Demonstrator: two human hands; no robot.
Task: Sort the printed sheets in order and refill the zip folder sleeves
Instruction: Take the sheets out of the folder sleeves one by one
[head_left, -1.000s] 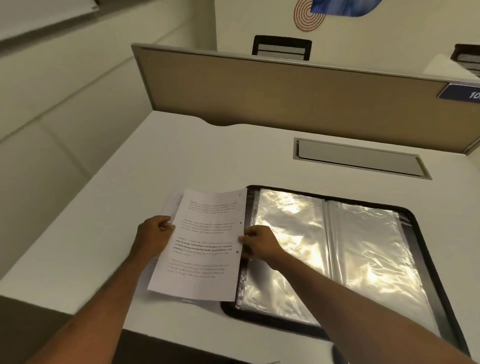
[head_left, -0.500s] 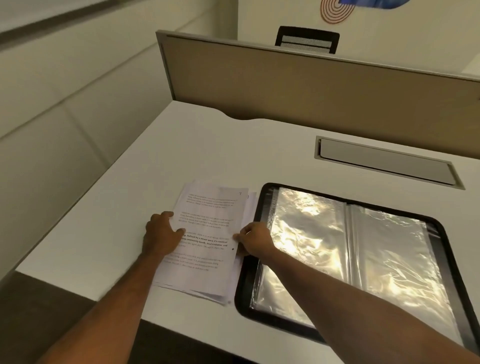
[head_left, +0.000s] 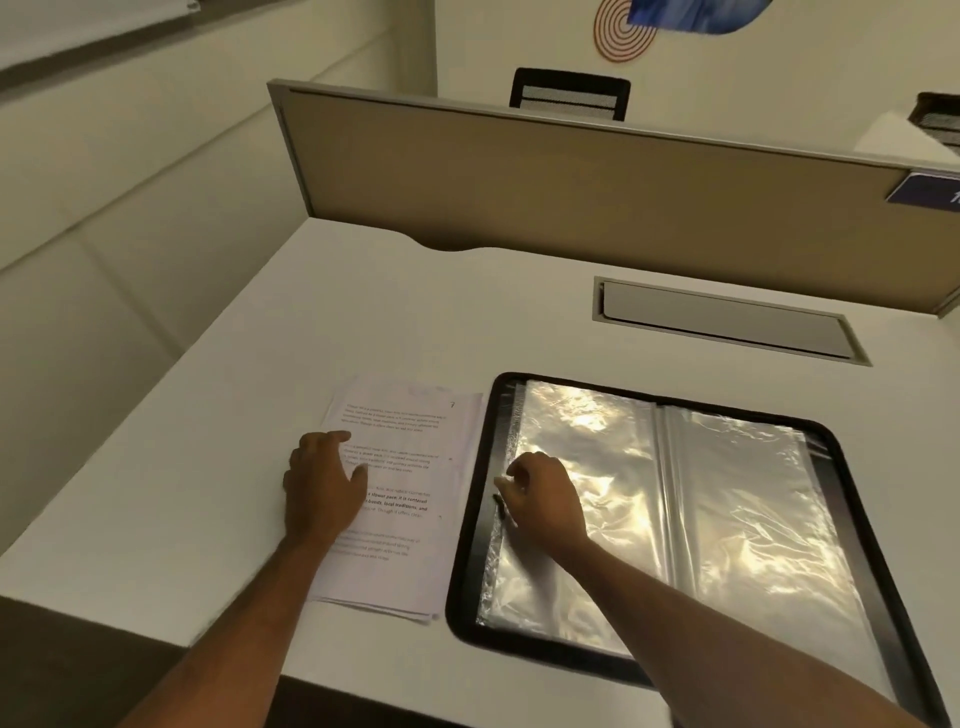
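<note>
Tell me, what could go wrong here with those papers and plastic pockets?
The stack of sheets lies slightly fanned near the front edge of the desk; the left hand resting on it could skew the order. The right hand curls its fingers at the edge of the crinkled sleeve; the thin plastic might tear or buckle.

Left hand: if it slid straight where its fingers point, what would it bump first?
Probably the beige divider; the left hand rests on the printed sheets, with only bare desk beyond.
</note>
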